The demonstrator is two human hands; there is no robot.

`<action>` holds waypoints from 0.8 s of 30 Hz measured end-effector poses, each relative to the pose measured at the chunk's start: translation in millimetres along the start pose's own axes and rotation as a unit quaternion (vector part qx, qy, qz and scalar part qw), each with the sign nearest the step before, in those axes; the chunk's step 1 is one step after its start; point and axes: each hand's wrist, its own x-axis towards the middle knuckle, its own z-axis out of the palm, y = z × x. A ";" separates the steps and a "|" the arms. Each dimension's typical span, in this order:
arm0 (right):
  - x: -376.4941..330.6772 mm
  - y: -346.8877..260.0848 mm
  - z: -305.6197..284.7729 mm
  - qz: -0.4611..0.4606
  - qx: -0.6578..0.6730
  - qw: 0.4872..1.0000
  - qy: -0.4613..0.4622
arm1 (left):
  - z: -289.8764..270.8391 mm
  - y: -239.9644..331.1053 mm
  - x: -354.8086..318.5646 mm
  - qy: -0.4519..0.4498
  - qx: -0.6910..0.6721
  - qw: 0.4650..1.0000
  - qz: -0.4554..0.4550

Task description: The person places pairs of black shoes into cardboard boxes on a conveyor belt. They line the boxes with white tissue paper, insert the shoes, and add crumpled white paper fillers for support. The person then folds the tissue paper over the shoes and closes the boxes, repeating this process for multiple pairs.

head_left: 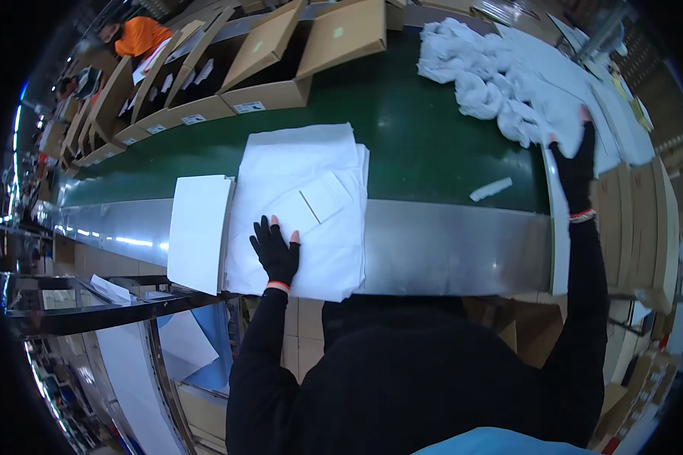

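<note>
My left hand [277,254], in a black glove with some bare fingertips, lies flat with spread fingers on a stack of white sheets [296,155]. Just beyond its fingertips, a small white card with a dark line [315,205] rests on those sheets. My right arm stretches far to the right. There my right hand [574,163], gloved the same way, has thumb and fingers apart beside a heap of crumpled white paper [470,68]. Flat white sheets [611,114] lie just beyond that hand; whether it touches them I cannot tell.
Open brown cartons [269,98] line the far left of the green belt surface [402,144]. A white board stack [197,235] stands left of the sheets. A paper scrap [491,189] lies near the metal edge [455,250]. A person in orange [140,36] is at far left.
</note>
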 end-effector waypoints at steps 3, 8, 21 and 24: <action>15.4 -8.7 110.2 0.142 0.239 0.954 -0.111 | -4.0 11.0 9.4 -0.019 -0.021 1.000 -0.005; 97.6 -43.5 266.9 0.394 0.635 0.595 -0.296 | -14.4 11.4 11.7 -0.035 -0.032 0.999 -0.019; 120.1 119.7 395.1 -0.161 0.063 0.973 -0.152 | -20.4 10.5 27.9 -0.076 -0.037 0.996 -0.027; 120.2 176.4 336.0 0.133 -0.012 0.960 -0.247 | -14.2 9.8 25.0 -0.080 -0.044 0.995 -0.033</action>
